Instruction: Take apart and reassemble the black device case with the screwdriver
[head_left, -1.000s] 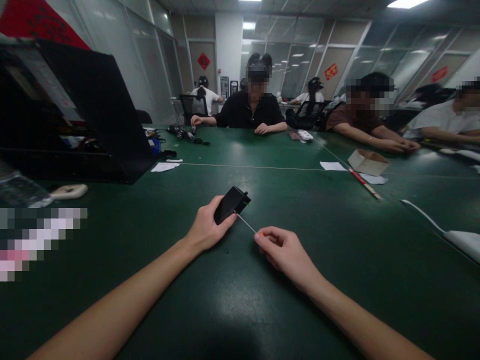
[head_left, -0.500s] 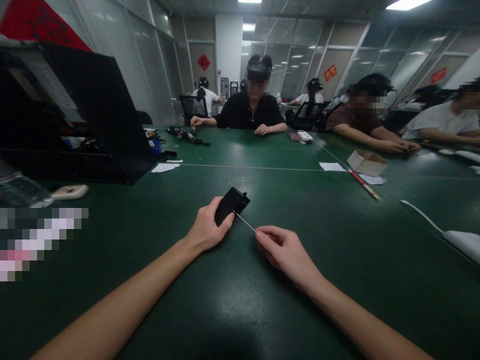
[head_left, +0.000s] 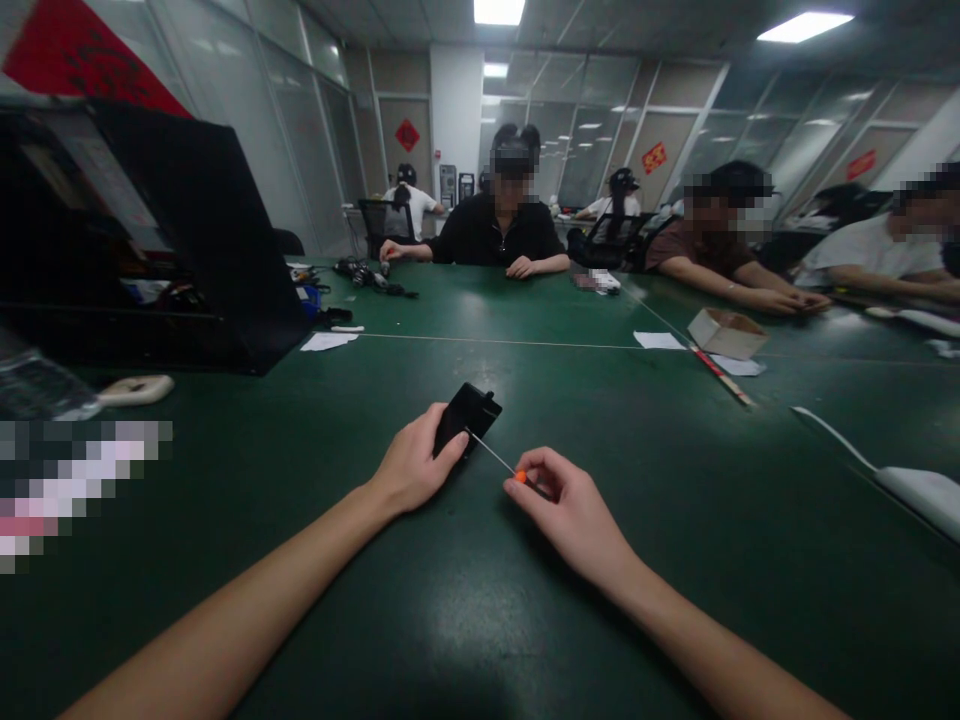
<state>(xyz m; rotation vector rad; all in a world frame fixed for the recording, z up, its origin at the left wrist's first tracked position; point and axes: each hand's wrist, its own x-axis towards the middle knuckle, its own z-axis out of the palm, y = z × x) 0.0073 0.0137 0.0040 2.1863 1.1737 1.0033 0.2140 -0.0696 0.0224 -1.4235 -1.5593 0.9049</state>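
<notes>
Two bare forearms are stretched forward over a dark green table (head_left: 480, 620), whose smooth top is dully glossy. A small black device (head_left: 469, 412), flat and rectangular with rounded corners and a matte finish, is gripped at its near end by the left hand (head_left: 412, 465). The thumb is pressed along its side and the other fingers are curled around it. It is held tilted at the middle of the table; whether it touches the top cannot be told. A thin pale pin (head_left: 491, 453), straight and wire-like, is pinched between thumb and forefinger of the right hand (head_left: 570, 505), with the remaining fingers folded in. A small orange head (head_left: 520, 477) is seen at the pinched end, and the far tip is set against the device's near edge. Farther off, a large black case (head_left: 195, 230) is seen at the left, with white paper (head_left: 328, 341) beside it. A small cardboard box (head_left: 727, 332) and a red-and-tan stick (head_left: 720, 372) are placed at the right. Across the table, a person in a black top (head_left: 499, 230) is seated.
</notes>
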